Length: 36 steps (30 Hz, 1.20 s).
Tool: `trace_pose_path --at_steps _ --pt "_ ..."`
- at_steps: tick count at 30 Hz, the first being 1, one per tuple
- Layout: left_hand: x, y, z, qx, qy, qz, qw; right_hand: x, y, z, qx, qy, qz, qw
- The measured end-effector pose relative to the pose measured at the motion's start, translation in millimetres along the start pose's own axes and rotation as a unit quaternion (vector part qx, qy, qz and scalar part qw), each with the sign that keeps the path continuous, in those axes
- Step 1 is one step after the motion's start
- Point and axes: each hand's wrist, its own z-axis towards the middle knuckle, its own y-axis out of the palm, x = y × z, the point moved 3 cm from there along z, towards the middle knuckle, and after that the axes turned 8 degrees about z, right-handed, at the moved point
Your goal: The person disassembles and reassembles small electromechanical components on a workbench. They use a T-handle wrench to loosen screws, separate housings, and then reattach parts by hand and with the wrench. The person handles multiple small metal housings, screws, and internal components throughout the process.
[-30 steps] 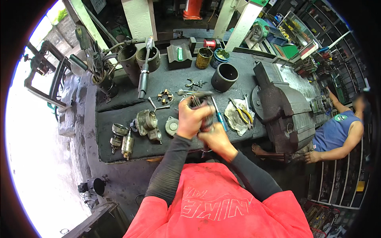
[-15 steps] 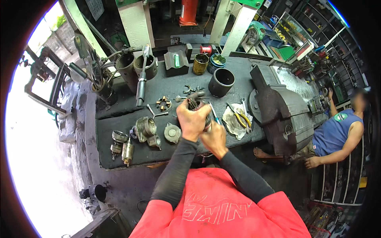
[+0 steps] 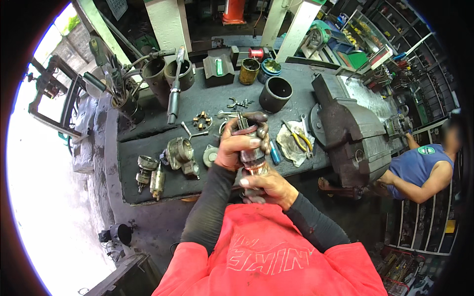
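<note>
Above the near edge of the workbench I hold a starter motor armature (image 3: 253, 157) upright, its toothed shaft end pointing away from me. My left hand (image 3: 231, 149) is closed round its upper part, thumb across the front. My right hand (image 3: 271, 187) grips the coppery lower end, with its fingertips partly hidden underneath. Just right of the armature lies a blue-handled tool (image 3: 275, 154). Left of my hands, a round metal end cap (image 3: 209, 157) is partly covered by my left wrist. Farther left sit a metal starter housing (image 3: 180, 154) and a cylindrical solenoid (image 3: 157, 182).
A large bench vise (image 3: 348, 140) stands at right, beside a rag (image 3: 290, 150) carrying yellow-handled pliers (image 3: 299, 142). Behind my hands are a dark metal cylinder (image 3: 275, 94) and a brush holder ring (image 3: 202, 121). A person in blue (image 3: 419, 167) sits beyond the vise.
Both hands have come nearer to my body and turned, bringing the armature into plain sight. My right hand has moved down to its lower end. The other person's near arm has shifted.
</note>
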Motion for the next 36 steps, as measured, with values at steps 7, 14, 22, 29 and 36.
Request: trace_pose_path --at_steps 7,14,22,29,36 --pt "-11.3 -30.1 20.3 0.359 0.145 0.355 0.851 -30.1 -30.0 39.6 0.377 -0.364 -0.660 0.538" --pt "4.9 -26.8 8.2 0.373 0.159 0.296 0.865 -14.0 -39.2 18.9 0.355 -0.409 -0.634 0.552" --pt "16.4 -17.5 -4.8 0.210 0.094 0.365 0.902 -14.7 -5.1 28.0 0.201 -0.186 -0.367 0.889" --pt "-3.9 -22.8 4.2 0.237 0.019 0.287 0.928 -16.5 -6.8 29.0 0.337 -0.078 -0.428 0.835" --pt "16.7 -4.5 -2.8 0.054 -0.037 0.136 0.989 8.0 5.4 8.7 0.010 -0.036 -0.014 0.999"
